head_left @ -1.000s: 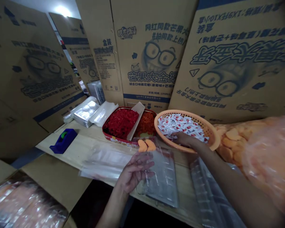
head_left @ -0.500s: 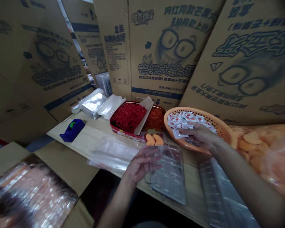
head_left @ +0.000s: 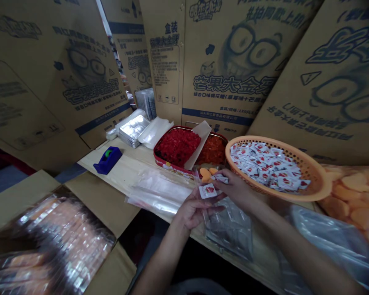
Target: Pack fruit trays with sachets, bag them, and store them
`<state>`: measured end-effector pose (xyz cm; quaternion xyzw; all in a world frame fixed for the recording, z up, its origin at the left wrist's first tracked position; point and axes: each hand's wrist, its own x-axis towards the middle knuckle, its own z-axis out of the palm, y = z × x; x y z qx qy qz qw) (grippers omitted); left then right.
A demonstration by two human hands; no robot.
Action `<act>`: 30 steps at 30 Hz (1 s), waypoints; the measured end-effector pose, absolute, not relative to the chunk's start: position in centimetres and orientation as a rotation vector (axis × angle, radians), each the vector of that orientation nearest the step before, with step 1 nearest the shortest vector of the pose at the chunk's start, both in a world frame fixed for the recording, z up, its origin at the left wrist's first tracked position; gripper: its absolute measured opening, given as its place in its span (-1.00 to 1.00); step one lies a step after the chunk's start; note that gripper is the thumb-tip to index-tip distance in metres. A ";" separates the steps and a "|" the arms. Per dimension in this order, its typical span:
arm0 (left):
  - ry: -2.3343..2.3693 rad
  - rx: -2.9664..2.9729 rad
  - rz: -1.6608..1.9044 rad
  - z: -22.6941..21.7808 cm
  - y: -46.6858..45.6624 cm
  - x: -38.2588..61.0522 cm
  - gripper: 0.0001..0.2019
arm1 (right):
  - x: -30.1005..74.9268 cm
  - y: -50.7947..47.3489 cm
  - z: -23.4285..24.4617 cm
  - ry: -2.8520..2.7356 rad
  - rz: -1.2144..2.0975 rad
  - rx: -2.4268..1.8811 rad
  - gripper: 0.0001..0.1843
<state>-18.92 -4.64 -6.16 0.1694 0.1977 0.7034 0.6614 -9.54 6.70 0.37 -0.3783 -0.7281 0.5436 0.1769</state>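
My right hand (head_left: pixel 235 190) has left the orange perforated basket (head_left: pixel 318 180) and pinches a small white sachet (head_left: pixel 220 178) between its fingers. A second sachet with a red mark (head_left: pixel 208 191) sits just above the fingers of my left hand (head_left: pixel 197 209), touching both hands. My left hand grips the edge of a clear plastic tray (head_left: pixel 229 229). Many similar sachets (head_left: pixel 266 164) lie in the basket. Orange mango-shaped candies (head_left: pixel 206 174) lie just beyond my hands, partly hidden by them.
A red tin (head_left: pixel 164 162) holds red diced pieces and orange pieces. On the wooden table (head_left: pixel 123 174) stand a blue tape dispenser (head_left: pixel 108 159) and flat plastic bags (head_left: pixel 158 192). An open carton of orange packets (head_left: pixel 55 241) is at lower left; cardboard sheets stand behind.
My right hand has moved left from the basket to my left hand, bringing sachets with it. The whole view has shifted, so the table and basket sit further right.
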 end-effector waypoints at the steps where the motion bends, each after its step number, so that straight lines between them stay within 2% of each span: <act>1: 0.459 0.376 1.589 -6.2 -4.7 -19.0 -0.44 | -9.3 6.9 0.5 -2.086 1.503 -1.060 -0.83; 6: 0.504 0.328 1.594 -6.5 -4.9 -19.5 -0.40 | -7.7 8.2 0.8 -2.249 1.320 -1.105 -0.80; 11: 0.503 0.309 1.583 -6.6 -5.0 -19.7 -0.37 | -7.2 8.8 1.0 -2.404 1.395 -0.986 -0.75; 18: 0.525 0.300 1.580 -6.5 -5.3 -19.7 -0.40 | -7.4 9.2 1.2 -2.354 1.528 -1.170 -0.75; 24: 0.518 0.301 1.578 -6.6 -5.4 -19.7 -0.41 | -6.9 9.4 -0.1 -2.511 1.350 -0.879 -0.76; 28: 0.522 0.318 1.577 -6.5 -5.4 -19.8 -0.41 | -7.1 9.0 0.2 -2.526 1.356 -0.839 -0.71; 30: 0.518 0.325 1.584 -6.5 -5.5 -19.9 -0.40 | -6.9 9.4 0.7 -2.481 1.253 -0.866 -0.71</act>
